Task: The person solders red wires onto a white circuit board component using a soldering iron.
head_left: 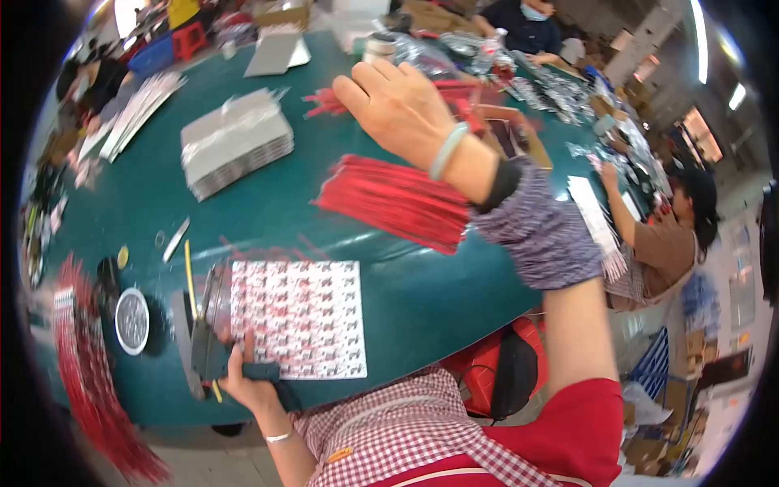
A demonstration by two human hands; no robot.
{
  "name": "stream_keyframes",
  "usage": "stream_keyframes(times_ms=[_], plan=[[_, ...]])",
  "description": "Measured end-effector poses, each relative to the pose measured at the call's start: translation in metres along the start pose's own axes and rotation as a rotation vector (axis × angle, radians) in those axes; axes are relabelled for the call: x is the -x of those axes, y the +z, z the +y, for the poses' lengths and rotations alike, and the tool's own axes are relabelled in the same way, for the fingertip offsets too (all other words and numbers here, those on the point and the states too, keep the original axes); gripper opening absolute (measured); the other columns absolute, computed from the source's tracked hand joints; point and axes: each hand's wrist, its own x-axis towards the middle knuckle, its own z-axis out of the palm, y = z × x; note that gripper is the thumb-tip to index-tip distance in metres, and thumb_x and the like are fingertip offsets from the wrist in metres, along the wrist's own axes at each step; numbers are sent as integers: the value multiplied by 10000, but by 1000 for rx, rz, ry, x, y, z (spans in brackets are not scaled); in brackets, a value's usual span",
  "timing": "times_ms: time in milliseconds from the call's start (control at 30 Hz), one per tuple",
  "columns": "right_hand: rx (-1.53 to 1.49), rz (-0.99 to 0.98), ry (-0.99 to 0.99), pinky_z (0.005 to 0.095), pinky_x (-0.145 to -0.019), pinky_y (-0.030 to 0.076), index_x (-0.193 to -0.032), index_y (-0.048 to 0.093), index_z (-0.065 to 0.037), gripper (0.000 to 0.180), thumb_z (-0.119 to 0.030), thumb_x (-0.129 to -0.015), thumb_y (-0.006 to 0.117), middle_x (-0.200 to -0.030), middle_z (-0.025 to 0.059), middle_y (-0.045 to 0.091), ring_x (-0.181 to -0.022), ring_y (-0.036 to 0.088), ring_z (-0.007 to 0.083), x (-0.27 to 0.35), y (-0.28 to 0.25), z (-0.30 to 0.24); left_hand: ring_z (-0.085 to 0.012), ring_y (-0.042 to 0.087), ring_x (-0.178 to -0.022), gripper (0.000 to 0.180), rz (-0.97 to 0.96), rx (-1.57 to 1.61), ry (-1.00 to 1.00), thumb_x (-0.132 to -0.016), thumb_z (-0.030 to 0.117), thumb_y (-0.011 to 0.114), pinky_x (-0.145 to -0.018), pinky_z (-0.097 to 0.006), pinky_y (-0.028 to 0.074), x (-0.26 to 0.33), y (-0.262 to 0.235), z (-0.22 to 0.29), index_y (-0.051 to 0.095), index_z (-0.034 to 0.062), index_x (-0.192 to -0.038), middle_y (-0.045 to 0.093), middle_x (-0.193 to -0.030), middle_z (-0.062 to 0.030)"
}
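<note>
Printed sheet (pixel 299 318) w/ small red and grey pattern lies flat on green table (pixel 422 292), at near edge, just in front of the person. Left hand (pixel 243 381) is at sheet's lower left corner, fingers closed around a dark grey tool (pixel 213 351). Right hand (pixel 399 109) is raised over table farther back, fingers bent, palm down; can't tell if it holds anything. Under and beside it is a pile of red strips (pixel 398 199). Stack of grey cards (pixel 235 140) lies to the left, well apart. Round metal tin (pixel 132 321) sits left of the tool.
</note>
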Motion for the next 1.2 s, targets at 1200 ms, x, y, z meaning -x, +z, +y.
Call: stream_keyframes(times_ms=[1200], plan=[[-550, -178, 225, 351, -656, 507, -1127, 651, 12, 381, 31, -746, 650, -912, 91, 557, -818, 596, 261, 202, 65, -136, -156, 644, -683, 470, -156, -495, -100, -782, -110, 719, -600, -264, 526, 87, 74, 56, 609, -76, -1239, 682, -1073, -144]])
